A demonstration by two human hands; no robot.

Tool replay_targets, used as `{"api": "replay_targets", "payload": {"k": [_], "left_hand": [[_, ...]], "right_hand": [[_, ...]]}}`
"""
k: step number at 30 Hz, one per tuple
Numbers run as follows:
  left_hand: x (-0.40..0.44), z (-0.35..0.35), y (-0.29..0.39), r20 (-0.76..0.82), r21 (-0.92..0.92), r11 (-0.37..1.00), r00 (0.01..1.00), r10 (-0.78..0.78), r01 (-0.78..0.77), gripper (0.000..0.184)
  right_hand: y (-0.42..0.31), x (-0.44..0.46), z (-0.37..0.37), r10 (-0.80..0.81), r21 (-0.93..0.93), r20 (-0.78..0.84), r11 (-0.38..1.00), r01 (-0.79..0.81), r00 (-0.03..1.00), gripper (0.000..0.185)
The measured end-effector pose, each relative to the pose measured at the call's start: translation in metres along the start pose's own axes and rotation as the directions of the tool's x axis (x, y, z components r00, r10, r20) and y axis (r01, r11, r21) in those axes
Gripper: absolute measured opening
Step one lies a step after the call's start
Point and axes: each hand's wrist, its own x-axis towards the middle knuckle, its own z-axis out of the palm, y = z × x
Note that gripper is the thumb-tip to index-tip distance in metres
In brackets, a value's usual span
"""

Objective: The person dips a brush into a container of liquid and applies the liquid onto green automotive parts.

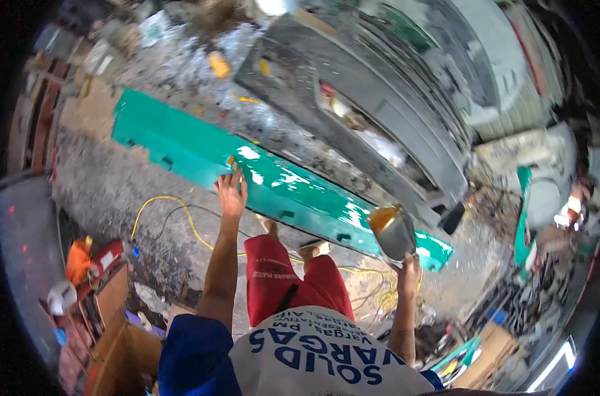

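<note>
1. One green panel (277, 193) lies ahead of our hands, long axis slanting upper left to lower right.
2. Our left hand (232, 196), over its near edge, is nearer; its grip we cannot tell.
3. Our right hand (409, 267), well apart, clasps a metal pan (396, 241).

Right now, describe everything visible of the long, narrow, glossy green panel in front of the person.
The long, narrow, glossy green panel slants from upper left to lower right. It looks like smooth plastic or painted material; white glare marks its middle and right part, while the left end looks duller. Small dark notches or clips dot its near edge. The left hand reaches over that edge; contact is unclear. A grey, metal-looking container hides part near the right end.
</note>
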Motion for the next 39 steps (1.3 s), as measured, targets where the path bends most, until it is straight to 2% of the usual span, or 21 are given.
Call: {"api": "replay_targets", "payload": {"k": [4, 5, 7, 11, 16, 18, 20, 22, 24, 26, 27, 28, 29, 30, 31, 32, 33, 34, 36, 37, 39], "left_hand": [[-0.049, 0.027, 0.076, 0.077, -0.142, 0.98, 0.985, 0.152, -0.14, 0.03], [-0.061, 0.033, 0.094, 0.082, -0.156, 0.975, 0.981, 0.174, -0.16, 0.03], [-0.086, 0.047, 0.13, 0.183, -0.284, 0.944, 0.957, 0.225, -0.167, 0.027], [-0.129, 0.071, 0.2, 0.252, -0.312, 0.921, 0.914, 0.317, -0.233, 0.027], [-0.182, 0.11, 0.297, 0.224, -0.317, 0.897, 0.894, 0.387, -0.309, 0.025], [-0.207, 0.126, 0.335, 0.273, -0.352, 0.887, 0.874, 0.403, -0.299, 0.028], [-0.229, 0.142, 0.372, 0.269, -0.377, 0.856, 0.843, 0.466, -0.353, 0.026], [-0.255, 0.157, 0.411, 0.23, -0.408, 0.819, 0.822, 0.52, -0.404, 0.025], [-0.269, 0.153, 0.444, 0.271, -0.44, 0.811, 0.804, 0.529, -0.385, 0.02], [-0.27, 0.137, 0.466, 0.419, -0.444, 0.863, 0.796, 0.436, -0.24, 0.022], [-0.27, 0.125, 0.477, 0.303, -0.473, 0.832, 0.833, 0.463, -0.291, 0.019], [-0.269, 0.113, 0.486, 0.301, -0.461, 0.833, 0.83, 0.47, -0.305, 0.019], [-0.267, 0.1, 0.494, 0.325, -0.592, 0.788, 0.845, 0.424, -0.168, 0.019], [-0.263, 0.086, 0.502, 0.358, -0.702, 0.712, 0.852, 0.381, -0.024, 0.018], [-0.256, 0.068, 0.509, 0.36, -0.7, 0.707, 0.802, 0.476, -0.106, 0.017], [-0.257, 0.058, 0.516, 0.36, -0.696, 0.709, 0.796, 0.486, -0.117, 0.017], [-0.261, 0.05, 0.525, 0.416, -0.742, 0.667, 0.738, 0.532, -0.063, 0.018], [-0.265, 0.047, 0.534, 0.46, -0.781, 0.624, 0.675, 0.578, -0.003, 0.018], [-0.274, 0.055, 0.554, 0.365, -0.841, 0.529, 0.606, 0.706, -0.11, 0.019], [-0.281, 0.069, 0.556, 0.438, -0.807, 0.579, 0.536, 0.722, -0.12, 0.019], [-0.289, 0.092, 0.562, 0.396, -0.791, 0.555, 0.476, 0.786, -0.258, 0.017]], "right_hand": [[0.011, -0.016, -0.028, -0.012, 0.043, -0.063, 0.999, 0.014, 0.998, 0.051], [0.014, -0.018, -0.036, -0.032, 0.011, -0.086, 0.999, 0.033, 0.996, 0.043], [0.026, -0.024, -0.061, -0.028, -0.019, -0.132, 0.999, 0.026, 0.991, 0.037], [0.056, -0.034, -0.126, 0.002, 0.039, -0.179, 0.999, 0.005, 0.984, 0.036], [0.075, -0.046, -0.215, 0.075, 0.069, -0.231, 0.996, -0.061, 0.97, 0.045], [0.091, -0.044, -0.254, 0.056, -0.004, -0.222, 0.998, -0.058, 0.973, 0.048], [0.112, -0.037, -0.29, 0.088, 0.016, -0.249, 0.996, -0.087, 0.965, 0.05], [0.143, -0.028, -0.328, 0.04, -0.077, -0.172, 0.996, -0.054, 0.984, 0.054], [0.134, -0.021, -0.342, 0.093, -0.123, -0.153, 0.986, -0.112, 0.984, 0.056], [0.15, -0.013, -0.358, 0.071, -0.182, -0.19, 0.977, -0.106, 0.979, 0.053], [0.16, -0.008, -0.363, -0.034, -0.29, -0.215, 0.957, -0.03, 0.976, 0.051], [0.161, -0.004, -0.363, -0.142, -0.393, -0.229, 0.919, 0.042, 0.963, 0.049], [0.162, -0.001, -0.363, -0.034, -0.288, -0.272, 0.957, -0.048, 0.962, 0.063], [0.161, 0.002, -0.362, -0.03, -0.271, -0.273, 0.961, -0.046, 0.962, 0.063], [0.159, 0.004, -0.36, -0.011, -0.235, -0.272, 0.971, -0.055, 0.962, 0.062], [0.157, 0.006, -0.357, 0.009, -0.199, -0.272, 0.978, -0.065, 0.962, 0.061], [0.146, 0.007, -0.353, 0.033, -0.075, -0.205, 0.996, -0.049, 0.978, 0.061], [0.157, 0.012, -0.353, 0.032, -0.065, -0.207, 0.997, -0.046, 0.978, 0.061], [0.174, 0.022, -0.348, -0.044, -0.151, -0.234, 0.988, 0.009, 0.971, 0.061], [0.167, 0.02, -0.343, -0.06, -0.127, -0.245, 0.992, 0.03, 0.968, 0.059], [0.157, 0.019, -0.333, -0.102, -0.135, -0.246, 0.988, 0.071, 0.964, 0.057]]}}
